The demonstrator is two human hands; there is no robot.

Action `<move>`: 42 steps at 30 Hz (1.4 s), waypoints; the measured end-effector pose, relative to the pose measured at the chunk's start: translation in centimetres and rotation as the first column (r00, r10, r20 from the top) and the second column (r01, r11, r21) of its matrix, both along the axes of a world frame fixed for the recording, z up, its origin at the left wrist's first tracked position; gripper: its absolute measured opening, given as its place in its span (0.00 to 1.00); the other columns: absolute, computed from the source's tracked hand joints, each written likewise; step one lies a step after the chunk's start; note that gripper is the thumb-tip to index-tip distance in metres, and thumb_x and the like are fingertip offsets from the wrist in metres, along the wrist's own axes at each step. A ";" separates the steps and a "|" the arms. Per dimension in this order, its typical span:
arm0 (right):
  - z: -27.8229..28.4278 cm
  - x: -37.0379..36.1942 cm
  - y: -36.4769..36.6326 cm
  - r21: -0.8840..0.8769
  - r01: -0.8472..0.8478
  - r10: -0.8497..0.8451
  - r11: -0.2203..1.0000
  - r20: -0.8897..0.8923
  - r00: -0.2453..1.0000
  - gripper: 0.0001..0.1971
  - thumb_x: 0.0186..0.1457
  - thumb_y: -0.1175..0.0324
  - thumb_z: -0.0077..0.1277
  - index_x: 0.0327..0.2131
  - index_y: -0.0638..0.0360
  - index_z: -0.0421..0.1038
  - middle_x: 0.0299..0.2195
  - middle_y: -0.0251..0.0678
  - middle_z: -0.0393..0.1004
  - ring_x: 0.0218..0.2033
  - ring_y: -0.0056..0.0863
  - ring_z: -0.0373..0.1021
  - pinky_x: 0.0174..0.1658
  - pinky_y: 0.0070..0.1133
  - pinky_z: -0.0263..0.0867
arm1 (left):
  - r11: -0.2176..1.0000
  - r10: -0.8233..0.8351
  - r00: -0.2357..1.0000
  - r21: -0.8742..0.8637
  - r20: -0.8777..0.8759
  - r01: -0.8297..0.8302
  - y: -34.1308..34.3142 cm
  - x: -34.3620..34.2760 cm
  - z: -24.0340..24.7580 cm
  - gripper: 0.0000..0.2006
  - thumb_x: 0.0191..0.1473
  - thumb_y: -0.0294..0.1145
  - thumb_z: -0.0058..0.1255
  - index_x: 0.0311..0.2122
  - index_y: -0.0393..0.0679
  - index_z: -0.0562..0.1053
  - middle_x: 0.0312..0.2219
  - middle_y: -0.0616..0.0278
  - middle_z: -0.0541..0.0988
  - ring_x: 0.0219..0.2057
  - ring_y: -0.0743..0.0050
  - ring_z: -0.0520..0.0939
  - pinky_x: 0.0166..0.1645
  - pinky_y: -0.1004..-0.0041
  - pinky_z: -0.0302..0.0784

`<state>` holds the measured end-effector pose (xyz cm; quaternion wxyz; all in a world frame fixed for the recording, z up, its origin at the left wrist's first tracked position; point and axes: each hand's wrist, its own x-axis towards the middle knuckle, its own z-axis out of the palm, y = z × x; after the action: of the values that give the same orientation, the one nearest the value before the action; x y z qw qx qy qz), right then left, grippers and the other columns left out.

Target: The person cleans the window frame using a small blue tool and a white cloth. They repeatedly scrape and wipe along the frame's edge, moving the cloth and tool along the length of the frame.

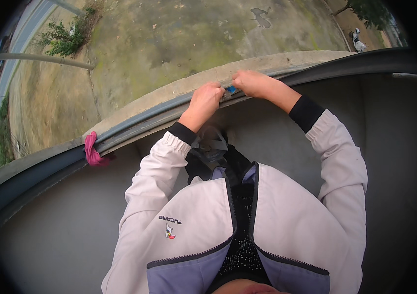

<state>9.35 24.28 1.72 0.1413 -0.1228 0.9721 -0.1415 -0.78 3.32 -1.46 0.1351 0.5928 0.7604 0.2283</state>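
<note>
- Two pale jacket sleeves with black cuffs reach up from the lower edge, above a grey concrete inner wall (61,230).
- Left hand (204,100) and right hand (253,83) meet on a dark rail (150,122) that tops the wall; fingers are closed, pinching a small blue object (230,90) between them.
- Farther left, a pink cloth (91,149) is tied around the rail.
- Beyond lies a mossy concrete yard (169,44) with a shrub (64,36).

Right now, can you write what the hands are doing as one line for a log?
left hand: gripping grey rail | right hand: on rail, pinching small blue thing | pink cloth: tied on rail
</note>
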 end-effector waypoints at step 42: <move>0.2 0.6 0.2 -0.012 0.030 -0.031 0.999 -0.063 0.998 0.03 0.44 0.80 0.56 0.26 0.66 0.77 0.32 0.50 0.79 0.38 0.52 0.77 0.42 0.39 0.74 | 0.964 -0.244 0.968 0.096 -0.062 0.249 1.4 -1.1 0.3 0.05 0.52 0.28 0.54 0.34 0.46 0.78 0.29 0.57 0.76 0.34 0.50 0.82 0.35 0.55 0.78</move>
<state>9.99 24.44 1.92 0.1077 -0.1131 0.9770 -0.1451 -1.91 4.72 -1.13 0.1128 0.6945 0.6711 0.2336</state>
